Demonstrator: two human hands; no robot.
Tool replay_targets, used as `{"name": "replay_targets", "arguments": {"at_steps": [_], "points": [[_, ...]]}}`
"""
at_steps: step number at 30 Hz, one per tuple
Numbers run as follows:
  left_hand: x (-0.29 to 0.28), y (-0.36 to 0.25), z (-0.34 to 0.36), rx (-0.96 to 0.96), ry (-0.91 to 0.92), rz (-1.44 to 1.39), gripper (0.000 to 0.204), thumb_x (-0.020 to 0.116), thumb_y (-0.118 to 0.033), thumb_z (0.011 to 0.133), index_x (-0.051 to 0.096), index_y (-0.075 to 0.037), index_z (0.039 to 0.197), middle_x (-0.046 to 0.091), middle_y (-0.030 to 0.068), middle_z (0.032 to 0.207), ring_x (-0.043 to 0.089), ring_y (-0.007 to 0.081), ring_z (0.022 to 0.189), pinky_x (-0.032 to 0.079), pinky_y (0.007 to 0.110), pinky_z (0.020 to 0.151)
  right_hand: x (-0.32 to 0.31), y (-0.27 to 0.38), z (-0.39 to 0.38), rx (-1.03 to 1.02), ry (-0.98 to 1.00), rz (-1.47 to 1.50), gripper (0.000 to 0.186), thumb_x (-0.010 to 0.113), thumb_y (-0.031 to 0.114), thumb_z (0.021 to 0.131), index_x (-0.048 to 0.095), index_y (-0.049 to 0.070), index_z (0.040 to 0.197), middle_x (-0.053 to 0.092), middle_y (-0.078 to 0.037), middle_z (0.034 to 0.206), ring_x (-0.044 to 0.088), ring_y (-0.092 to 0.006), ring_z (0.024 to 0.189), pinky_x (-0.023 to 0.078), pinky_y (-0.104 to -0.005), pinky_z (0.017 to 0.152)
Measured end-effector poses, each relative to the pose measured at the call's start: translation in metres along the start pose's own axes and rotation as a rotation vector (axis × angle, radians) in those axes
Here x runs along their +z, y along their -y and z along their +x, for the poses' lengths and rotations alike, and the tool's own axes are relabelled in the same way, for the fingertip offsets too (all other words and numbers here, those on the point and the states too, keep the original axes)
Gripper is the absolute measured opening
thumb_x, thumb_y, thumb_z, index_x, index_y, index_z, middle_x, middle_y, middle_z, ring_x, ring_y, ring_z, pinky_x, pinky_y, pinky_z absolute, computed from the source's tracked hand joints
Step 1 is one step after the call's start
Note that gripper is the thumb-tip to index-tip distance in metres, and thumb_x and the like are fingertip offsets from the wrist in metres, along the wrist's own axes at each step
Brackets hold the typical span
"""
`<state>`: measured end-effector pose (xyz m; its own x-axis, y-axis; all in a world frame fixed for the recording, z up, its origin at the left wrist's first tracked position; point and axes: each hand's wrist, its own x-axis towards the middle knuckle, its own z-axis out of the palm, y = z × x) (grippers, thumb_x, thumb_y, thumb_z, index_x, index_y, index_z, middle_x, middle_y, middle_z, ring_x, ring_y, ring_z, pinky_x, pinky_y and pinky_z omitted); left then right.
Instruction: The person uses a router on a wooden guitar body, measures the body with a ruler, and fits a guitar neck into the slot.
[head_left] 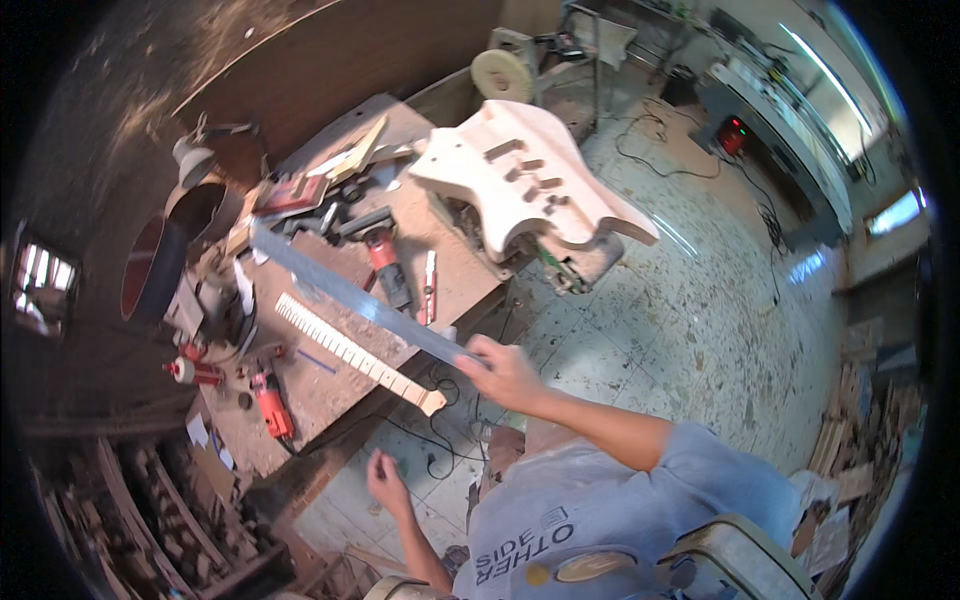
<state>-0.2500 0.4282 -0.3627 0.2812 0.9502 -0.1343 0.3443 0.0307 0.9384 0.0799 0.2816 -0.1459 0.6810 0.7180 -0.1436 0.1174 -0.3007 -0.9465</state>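
Note:
My right hand (pixel 495 375) grips the near end of a long metal straightedge (pixel 360 305), held slanting across the bench toward its far left. Beside it a pale guitar neck with a slotted fretboard (pixel 355 350) lies on the wooden bench (pixel 245 435). My left hand (pixel 385 475) hangs low off the bench's front edge, fingers loosely bent and apart, holding nothing that I can see. A pale unfinished guitar body (pixel 530 180) with routed cavities rests on a stand at the bench's right end.
Red power tools (pixel 270 405), glue bottles (pixel 195 372), lamps (pixel 195 160) and offcuts crowd the bench. A disc machine (pixel 500 75) stands behind. Cords (pixel 655 165) lie on the tiled floor, a counter (pixel 800 170) is at right, and wood racks (pixel 145 510) are at lower left.

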Motion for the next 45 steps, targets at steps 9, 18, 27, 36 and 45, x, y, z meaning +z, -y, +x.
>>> {"name": "replay_targets", "arguments": {"at_steps": [9,18,27,36,45], "points": [[0.185,-0.314,0.122,0.539,0.149,-0.098,0.028,0.065,-0.015,0.104,0.071,0.005,0.123,0.073,0.0137,0.119,0.068,0.0185,0.108,0.052,0.032,0.098,-0.180,-0.003,-0.184,0.262,-0.534,-0.265,0.026,0.074,0.029,0.097,0.070,0.003,0.095,0.062,-0.006,0.063,0.053,-0.0116,0.054,0.040,-0.0309,0.053],[0.367,-0.428,0.134,0.894,0.551,0.215,0.038,0.073,-0.023,0.096,0.073,-0.007,0.130,0.063,0.0202,0.143,0.064,0.0342,0.128,0.049,0.041,0.109,-0.214,0.014,-0.229,0.606,-0.576,-0.154,0.030,0.071,0.030,0.099,0.069,0.000,0.096,0.056,-0.001,0.064,0.047,-0.0097,0.059,0.036,-0.0317,0.056],[0.431,-0.409,0.162,1.092,0.445,0.575,0.051,0.062,-0.046,0.100,0.068,-0.015,0.141,0.053,0.0212,0.154,0.041,0.0405,0.149,0.027,0.053,0.124,-0.222,0.052,-0.225,0.708,-0.546,-0.274,0.034,0.068,0.034,0.099,0.072,0.000,0.102,0.057,-0.010,0.066,0.051,-0.0179,0.060,0.039,-0.0354,0.058],[0.425,-0.411,0.160,1.081,0.464,0.592,0.053,0.060,-0.048,0.101,0.066,-0.018,0.144,0.050,0.0203,0.158,0.037,0.0418,0.152,0.025,0.053,0.126,-0.226,0.058,-0.181,0.711,-0.499,-0.317,0.035,0.066,0.035,0.101,0.073,0.001,0.106,0.060,-0.018,0.069,0.054,-0.0264,0.060,0.042,-0.0387,0.059],[0.425,-0.412,0.159,1.089,0.447,0.564,0.051,0.063,-0.047,0.099,0.068,-0.018,0.141,0.050,0.0208,0.158,0.038,0.0425,0.151,0.026,0.053,0.125,-0.227,0.041,-0.188,0.721,-0.580,-0.110,0.035,0.068,0.034,0.100,0.074,-0.001,0.104,0.060,-0.005,0.066,0.056,-0.0124,0.061,0.041,-0.0317,0.057]]}}
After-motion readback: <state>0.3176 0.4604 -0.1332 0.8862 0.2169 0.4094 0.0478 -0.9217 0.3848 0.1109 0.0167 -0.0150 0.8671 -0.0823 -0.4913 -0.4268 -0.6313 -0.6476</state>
